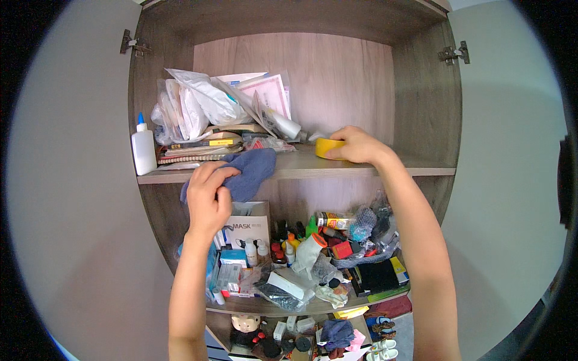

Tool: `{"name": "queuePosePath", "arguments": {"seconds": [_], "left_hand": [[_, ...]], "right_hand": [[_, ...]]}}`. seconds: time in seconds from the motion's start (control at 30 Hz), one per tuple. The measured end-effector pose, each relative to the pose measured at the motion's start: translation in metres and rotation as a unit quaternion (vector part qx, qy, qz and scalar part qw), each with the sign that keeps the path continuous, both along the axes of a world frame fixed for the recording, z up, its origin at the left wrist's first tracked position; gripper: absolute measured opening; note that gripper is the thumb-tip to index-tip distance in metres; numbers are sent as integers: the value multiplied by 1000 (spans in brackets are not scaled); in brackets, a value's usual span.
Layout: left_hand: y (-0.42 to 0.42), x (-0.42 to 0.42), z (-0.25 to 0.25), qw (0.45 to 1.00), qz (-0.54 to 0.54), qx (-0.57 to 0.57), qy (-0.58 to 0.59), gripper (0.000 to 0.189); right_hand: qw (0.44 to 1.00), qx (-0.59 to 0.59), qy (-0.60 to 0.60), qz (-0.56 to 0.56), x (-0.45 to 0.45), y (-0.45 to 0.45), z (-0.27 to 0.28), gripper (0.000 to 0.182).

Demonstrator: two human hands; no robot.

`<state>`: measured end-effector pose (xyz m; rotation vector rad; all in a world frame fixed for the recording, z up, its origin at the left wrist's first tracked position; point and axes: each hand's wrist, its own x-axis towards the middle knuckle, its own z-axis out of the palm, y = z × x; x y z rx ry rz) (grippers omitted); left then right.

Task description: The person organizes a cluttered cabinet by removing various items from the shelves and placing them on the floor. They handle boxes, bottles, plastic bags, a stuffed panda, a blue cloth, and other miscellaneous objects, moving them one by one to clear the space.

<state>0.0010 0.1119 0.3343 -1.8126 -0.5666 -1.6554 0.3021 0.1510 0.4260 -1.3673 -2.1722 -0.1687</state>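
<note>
My left hand [210, 198] grips a blue cloth [250, 173] in front of the upper shelf's edge. Part of the cloth hides the front of the stacked notebooks [198, 151]. On the right, my right hand [356, 144] has its fingers around a yellow roll of tape [327, 149] at the upper shelf's surface [293, 161]; whether the roll touches the board is hard to tell. White plastic bags [214, 101] and papers in clear sleeves [271, 92] are heaped left of the roll. A white bottle with a blue nozzle [144, 149] stands upright at the shelf's left end.
Open cabinet doors [81, 180] flank both sides. The lower shelf holds a mask box [246, 225], small bottles [251, 252], plastic bags [289, 289] and a grey basket [361, 261] of mixed items. Further down are a piggy bank [245, 322] and white sandals [383, 351].
</note>
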Motion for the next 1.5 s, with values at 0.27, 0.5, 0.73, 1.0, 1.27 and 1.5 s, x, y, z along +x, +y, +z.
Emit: {"name": "queuePosePath", "arguments": {"seconds": [0.27, 0.5, 0.73, 1.0, 1.27, 1.5], "left_hand": [[-12, 27, -101, 990, -122, -67, 31, 18], [-10, 14, -195, 978, -92, -162, -93, 18], [-32, -33, -267, 944, -1, -239, -227, 30], [-71, -71, -341, 922, 42, -254, -290, 30], [-115, -104, -457, 881, 68, -385, -267, 28], [-112, -96, -535, 797, 80, -545, -249, 32]], "right_hand": [[901, 95, 362, 218, 32, -113, -75, 25], [871, 49, 412, 263, 27, -138, -203, 23], [902, 23, 360, 239, -24, -120, -320, 20], [906, 46, 263, 329, -112, -128, -384, 25], [908, -159, 246, 300, -153, -142, -565, 26], [980, -147, 86, 106, -143, -113, -712, 21]]}}
